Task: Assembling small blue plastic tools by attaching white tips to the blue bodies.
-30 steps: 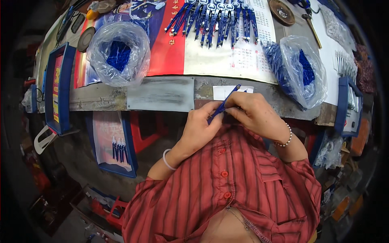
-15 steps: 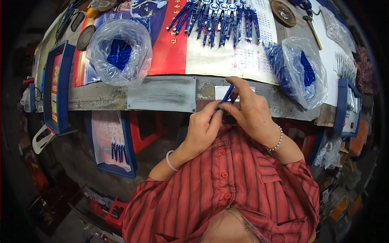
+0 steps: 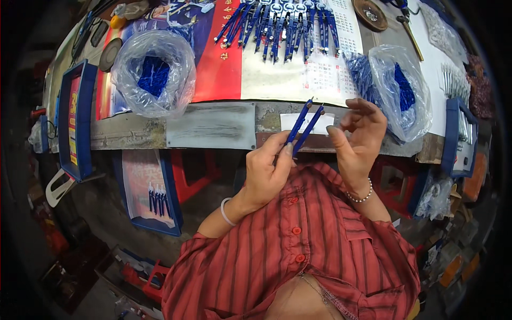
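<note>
A blue drawing compass point(image 3: 300, 125) is gripped at its lower end by my left hand point(image 3: 268, 169). Its two legs point up toward the table and stand slightly apart, with small metal fittings near the tips. Just right of it, my right hand point(image 3: 361, 140) is held up with its fingers apart and nothing in them. On the table ahead lie several more blue compasses point(image 3: 277, 34) in a fanned row, their white heads away from me. The end of the held compass inside my left hand is hidden.
Clear plastic bags of blue parts stand at left point(image 3: 120, 66) and right point(image 3: 418, 58). A metal plate point(image 3: 210, 128) covers the table's front edge. An open drawer point(image 3: 173, 213) below holds several compasses. Blue trays point(image 3: 85, 117) hang at the sides. A round dish point(image 3: 376, 18) sits far right.
My right hand has let go of the compass and moved to the right. The compass legs now show, spread a little, while my left hand keeps its grip.
</note>
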`<control>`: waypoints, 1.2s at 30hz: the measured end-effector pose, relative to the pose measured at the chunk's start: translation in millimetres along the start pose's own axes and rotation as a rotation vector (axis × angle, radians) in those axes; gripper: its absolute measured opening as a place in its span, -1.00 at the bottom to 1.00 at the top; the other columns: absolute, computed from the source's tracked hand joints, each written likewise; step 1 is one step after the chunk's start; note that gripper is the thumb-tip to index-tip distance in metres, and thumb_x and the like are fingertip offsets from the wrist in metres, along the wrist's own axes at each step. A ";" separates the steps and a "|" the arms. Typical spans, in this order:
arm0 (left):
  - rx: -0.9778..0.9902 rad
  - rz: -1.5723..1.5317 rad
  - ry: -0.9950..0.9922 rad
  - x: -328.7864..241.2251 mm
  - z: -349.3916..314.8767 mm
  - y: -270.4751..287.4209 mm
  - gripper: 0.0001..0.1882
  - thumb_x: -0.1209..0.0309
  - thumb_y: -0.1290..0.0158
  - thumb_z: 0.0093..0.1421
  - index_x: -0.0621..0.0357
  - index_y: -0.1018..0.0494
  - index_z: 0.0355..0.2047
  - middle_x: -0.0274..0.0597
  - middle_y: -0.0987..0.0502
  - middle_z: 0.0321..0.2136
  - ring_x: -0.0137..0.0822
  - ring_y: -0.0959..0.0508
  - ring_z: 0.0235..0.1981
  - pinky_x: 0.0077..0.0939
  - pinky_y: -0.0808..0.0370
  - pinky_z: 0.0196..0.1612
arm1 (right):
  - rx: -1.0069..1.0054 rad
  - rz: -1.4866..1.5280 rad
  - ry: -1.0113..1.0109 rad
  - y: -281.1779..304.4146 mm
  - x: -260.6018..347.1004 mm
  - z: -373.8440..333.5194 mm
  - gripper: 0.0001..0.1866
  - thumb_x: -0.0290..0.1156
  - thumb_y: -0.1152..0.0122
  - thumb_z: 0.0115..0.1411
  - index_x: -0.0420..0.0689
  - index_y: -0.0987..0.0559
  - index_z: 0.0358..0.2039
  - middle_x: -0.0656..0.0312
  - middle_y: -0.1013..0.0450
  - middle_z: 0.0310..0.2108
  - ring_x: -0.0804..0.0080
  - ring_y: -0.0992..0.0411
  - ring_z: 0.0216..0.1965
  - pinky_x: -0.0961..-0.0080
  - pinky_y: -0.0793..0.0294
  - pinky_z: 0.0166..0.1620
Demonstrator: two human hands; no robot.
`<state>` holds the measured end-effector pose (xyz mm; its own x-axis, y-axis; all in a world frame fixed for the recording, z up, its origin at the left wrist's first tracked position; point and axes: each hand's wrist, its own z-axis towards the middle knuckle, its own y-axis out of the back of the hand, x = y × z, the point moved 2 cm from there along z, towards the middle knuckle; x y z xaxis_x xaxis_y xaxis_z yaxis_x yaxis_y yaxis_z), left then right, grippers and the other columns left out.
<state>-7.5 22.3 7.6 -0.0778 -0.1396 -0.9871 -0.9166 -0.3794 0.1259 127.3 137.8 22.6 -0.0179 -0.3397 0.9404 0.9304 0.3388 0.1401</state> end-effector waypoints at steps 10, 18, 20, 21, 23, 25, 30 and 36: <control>0.082 -0.020 -0.009 -4.3 -2.4 -13.4 -0.72 0.53 0.12 0.25 0.40 -0.35 -0.06 -0.25 -0.54 -0.51 -0.58 -0.50 -0.58 -0.74 -0.40 -0.53 | 0.144 0.758 -0.780 -22.1 -14.1 -20.3 -0.90 -0.49 -0.14 0.16 -0.22 -0.49 -0.32 0.29 -0.43 -0.34 0.60 -0.37 -0.32 0.64 -0.37 -0.20; 0.056 -0.220 0.050 -5.5 -5.5 -19.4 -0.82 0.49 0.12 0.25 0.34 -0.40 -0.22 -0.29 -0.47 -0.66 -0.56 -0.47 -0.67 -0.69 -0.37 -0.61 | 0.119 0.665 -0.583 -25.5 -14.9 -20.2 -0.87 -0.42 -0.09 0.18 -0.20 -0.47 -0.44 0.30 -0.39 -0.45 0.67 -0.30 -0.45 0.71 -0.29 -0.36; 0.079 -0.310 0.087 -0.8 -7.6 -19.3 -0.83 0.46 0.13 0.27 0.32 -0.40 -0.27 -0.31 -0.45 -0.68 -0.59 -0.43 -0.69 -0.70 -0.34 -0.63 | 0.118 0.617 -0.545 -26.4 -14.7 -19.7 -0.88 -0.42 -0.10 0.17 -0.21 -0.47 -0.43 0.31 -0.39 -0.47 0.67 -0.31 -0.46 0.71 -0.30 -0.38; 0.093 -0.289 0.102 3.0 -9.2 -18.8 -0.82 0.43 0.17 0.30 0.30 -0.37 -0.29 -0.33 -0.43 -0.63 -0.61 -0.40 -0.68 -0.73 -0.31 -0.62 | 0.118 0.568 -0.508 -27.3 -13.8 -19.3 -0.88 -0.42 -0.10 0.17 -0.21 -0.48 -0.42 0.33 -0.39 -0.50 0.68 -0.31 -0.47 0.71 -0.30 -0.40; 0.108 -0.267 0.116 5.4 -8.2 -18.3 -0.80 0.40 0.21 0.33 0.27 -0.35 -0.30 -0.34 -0.41 -0.58 -0.62 -0.36 -0.68 -0.75 -0.29 -0.62 | 0.141 0.492 -0.586 -33.3 -9.8 -22.0 -0.88 -0.43 -0.11 0.16 -0.22 -0.48 -0.42 0.34 -0.39 -0.52 0.69 -0.32 -0.51 0.72 -0.31 -0.44; 0.044 -0.295 0.111 4.3 -6.3 -17.0 -0.80 0.41 0.23 0.34 0.26 -0.34 -0.32 -0.36 -0.38 -0.61 -0.64 -0.33 -0.69 -0.75 -0.27 -0.63 | 0.158 0.596 -0.750 -40.9 -6.3 -33.1 -0.85 -0.42 -0.16 0.17 -0.23 -0.44 -0.40 0.31 -0.38 -0.61 0.67 -0.34 -0.72 0.75 -0.31 -0.72; 0.054 -0.298 0.138 8.9 -10.6 -18.5 -0.80 0.42 0.24 0.34 0.25 -0.34 -0.34 -0.38 -0.36 -0.60 -0.65 -0.31 -0.69 -0.76 -0.25 -0.63 | 0.113 0.622 -0.718 -44.5 -14.5 -39.5 -0.83 -0.41 -0.15 0.17 -0.25 -0.42 -0.36 0.27 -0.38 -0.63 0.64 -0.30 -0.81 0.73 -0.27 -0.81; -0.009 -0.305 0.147 10.2 -10.4 -20.7 -0.82 0.43 0.18 0.30 0.26 -0.33 -0.40 -0.36 -0.38 -0.71 -0.64 -0.35 -0.72 -0.70 -0.26 -0.65 | 0.074 0.585 -0.681 -48.4 -16.1 -35.7 -0.84 -0.41 -0.15 0.18 -0.23 -0.43 -0.42 0.31 -0.37 -0.65 0.69 -0.28 -0.80 0.74 -0.24 -0.80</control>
<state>14.8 19.2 -4.0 0.2574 -0.1486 -0.9548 -0.8853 -0.4323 -0.1714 95.7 95.5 -10.4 0.2166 0.4901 0.8443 0.8331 0.3580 -0.4216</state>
